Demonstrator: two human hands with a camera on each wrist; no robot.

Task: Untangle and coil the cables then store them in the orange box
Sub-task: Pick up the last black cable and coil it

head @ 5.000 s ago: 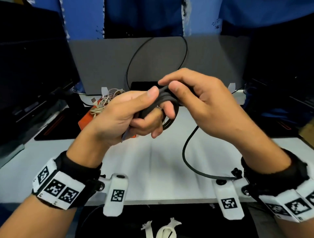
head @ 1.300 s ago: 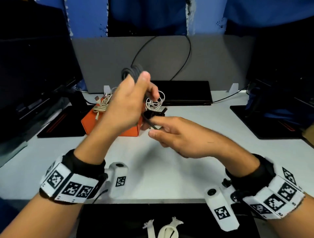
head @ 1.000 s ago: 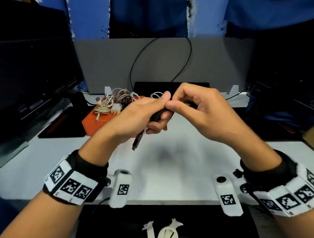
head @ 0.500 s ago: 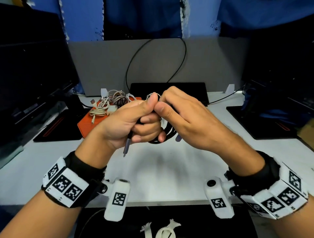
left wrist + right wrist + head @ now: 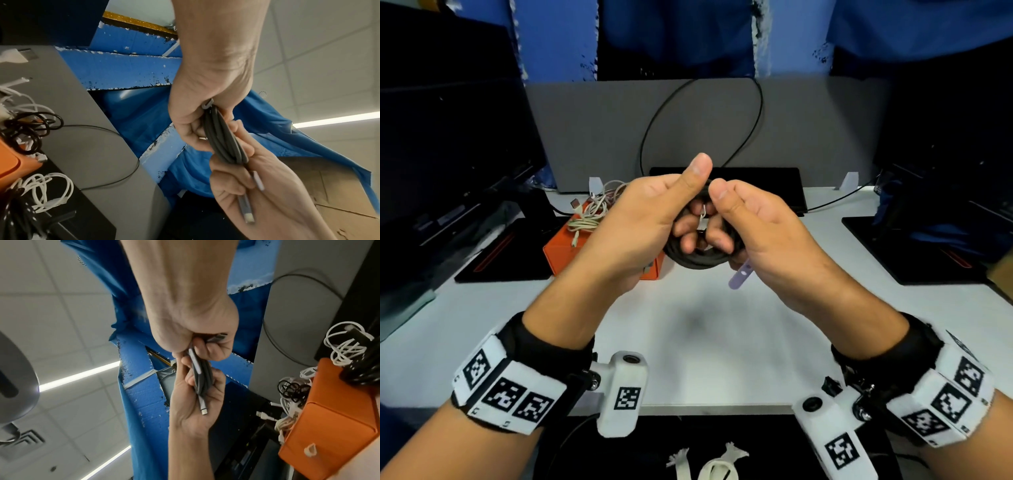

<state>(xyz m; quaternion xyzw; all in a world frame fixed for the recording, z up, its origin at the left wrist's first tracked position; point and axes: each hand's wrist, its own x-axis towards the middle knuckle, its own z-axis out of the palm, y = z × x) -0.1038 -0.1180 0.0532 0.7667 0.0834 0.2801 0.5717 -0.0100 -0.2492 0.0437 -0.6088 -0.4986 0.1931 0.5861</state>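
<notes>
**One grey coil in hand, strap not yet fastened**

Nearest me, both my hands are together above the white desk (image 5: 705, 342), wrapped round the same bundle. My left hand (image 5: 640, 222) curls its fingers through the grey cable coil (image 5: 698, 260) with the thumb raised on top; my right hand (image 5: 753, 233) closes on the coil's other side, thumb tip close beside the left thumb. The wrist views show the loops pressed flat into one tight bunch between the two palms.

As I judge it, this cable is untangled and wound, so its coiling is done. What remains for it is the binding: a pale lilac strap (image 5: 739, 274) hangs loose below my right hand, its end free, so the coil is not tied. One silver-tipped plug (image 5: 203, 410) lies against my left palm, sticking out of the bunch. The coil itself looks matte, dark grey and evenly round, several turns thick.

Just beyond my hands sits the orange box (image 5: 558, 250), on the desk to my left. White cables (image 5: 592, 212) are heaped on top of it, with black ones (image 5: 294, 389) among them; they look messy, some spilling over the edge, so I would say those want tidying yet. The grey coil has still to go in the box.

Farthest back, a thin black lead (image 5: 722, 102) loops up the grey partition (image 5: 585, 130).
</notes>
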